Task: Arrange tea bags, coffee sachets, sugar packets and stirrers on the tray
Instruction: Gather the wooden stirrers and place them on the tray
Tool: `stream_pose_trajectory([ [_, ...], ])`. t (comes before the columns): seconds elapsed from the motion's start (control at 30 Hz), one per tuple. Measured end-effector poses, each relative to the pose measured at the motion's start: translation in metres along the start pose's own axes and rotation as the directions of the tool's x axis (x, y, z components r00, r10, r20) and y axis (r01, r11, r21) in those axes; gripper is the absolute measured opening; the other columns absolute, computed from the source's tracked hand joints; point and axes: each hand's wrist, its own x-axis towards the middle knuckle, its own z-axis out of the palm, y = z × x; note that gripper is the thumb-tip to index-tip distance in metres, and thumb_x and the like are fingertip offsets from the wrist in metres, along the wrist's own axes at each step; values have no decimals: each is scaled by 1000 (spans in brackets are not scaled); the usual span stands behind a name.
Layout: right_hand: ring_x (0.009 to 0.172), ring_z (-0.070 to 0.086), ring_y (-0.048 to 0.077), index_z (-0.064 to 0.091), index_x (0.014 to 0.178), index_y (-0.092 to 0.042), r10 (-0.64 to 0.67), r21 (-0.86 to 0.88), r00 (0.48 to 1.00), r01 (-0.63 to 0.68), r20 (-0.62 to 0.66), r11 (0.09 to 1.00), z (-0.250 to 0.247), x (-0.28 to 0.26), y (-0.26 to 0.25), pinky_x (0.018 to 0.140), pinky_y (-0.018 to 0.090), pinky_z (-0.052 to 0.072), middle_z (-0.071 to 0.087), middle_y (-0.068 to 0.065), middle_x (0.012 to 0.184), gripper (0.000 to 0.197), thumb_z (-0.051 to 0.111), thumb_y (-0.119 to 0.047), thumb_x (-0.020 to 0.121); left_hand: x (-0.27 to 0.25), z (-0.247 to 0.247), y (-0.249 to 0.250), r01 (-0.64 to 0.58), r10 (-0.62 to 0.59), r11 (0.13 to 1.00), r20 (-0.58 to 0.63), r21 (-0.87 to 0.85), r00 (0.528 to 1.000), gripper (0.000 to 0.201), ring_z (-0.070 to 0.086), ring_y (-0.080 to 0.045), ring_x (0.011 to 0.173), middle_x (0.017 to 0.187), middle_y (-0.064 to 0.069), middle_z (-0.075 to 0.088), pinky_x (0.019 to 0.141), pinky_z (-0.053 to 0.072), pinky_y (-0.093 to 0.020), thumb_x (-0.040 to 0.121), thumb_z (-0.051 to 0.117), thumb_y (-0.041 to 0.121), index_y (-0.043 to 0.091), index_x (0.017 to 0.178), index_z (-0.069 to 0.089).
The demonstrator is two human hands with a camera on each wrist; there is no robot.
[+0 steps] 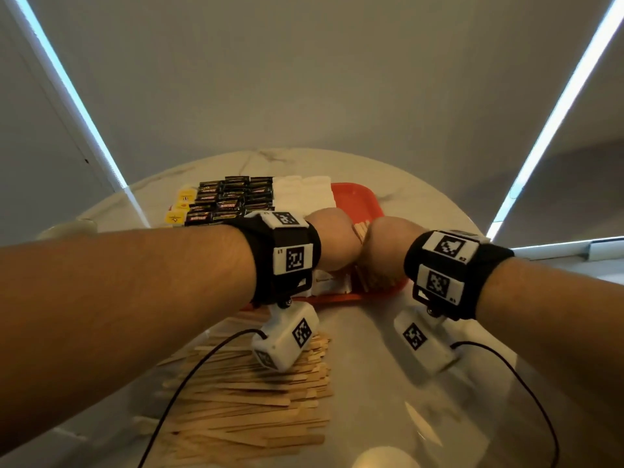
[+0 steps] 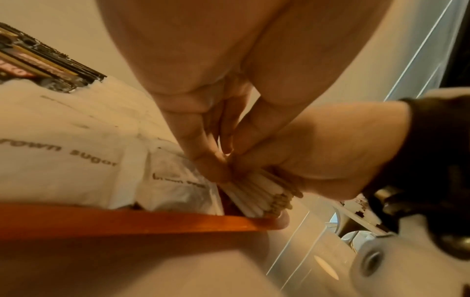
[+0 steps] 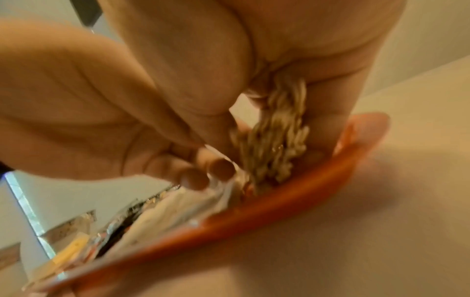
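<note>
We note the marble table (image 1: 388,349), loose stirrers (image 1: 250,393) at 6 o'clock; orange tray (image 1: 351,194) at 12 — sachets, sugar aboard. Left hand (image 1: 332,239) and right hand (image 1: 388,244) together clasp a stirrer bundle (image 2: 264,193) over it.

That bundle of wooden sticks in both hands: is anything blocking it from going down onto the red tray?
Nothing visible does. The left hand and right hand hold the stirrers just inside the tray rim, beside the sugar packets, not on them.
</note>
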Motion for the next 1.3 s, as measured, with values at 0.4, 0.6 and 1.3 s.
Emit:
stream_pose_trajectory([
  [0.4,93,70,18,75,110,-22,-32,54,998,35,-54,998,-23,-11,18,84,33,60,73,-1,103,18,63,-29,97,0,-1,2,-16,14,992,20,122,1000,41,68,-19,116,132,1,69,101,57,-38,96,71,15,20,136,68],
  [0.6,95,70,17,76,110,-24,-60,-35,998,61,20,998,-22,-7,26,87,34,60,74,-2,105,19,65,-28,95,6,4,2,-35,10,962,94,271,995,41,68,-21,115,126,-3,72,100,58,-39,91,77,24,15,131,71],
  [1.3,128,55,16,65,135,-29,-206,-164,975,218,87,962,-47,61,20,106,35,44,61,-8,140,47,45,-6,100,-1,-1,-1,-199,149,947,204,251,967,52,61,-11,119,131,10,68,101,53,-32,93,75,21,33,142,63],
])
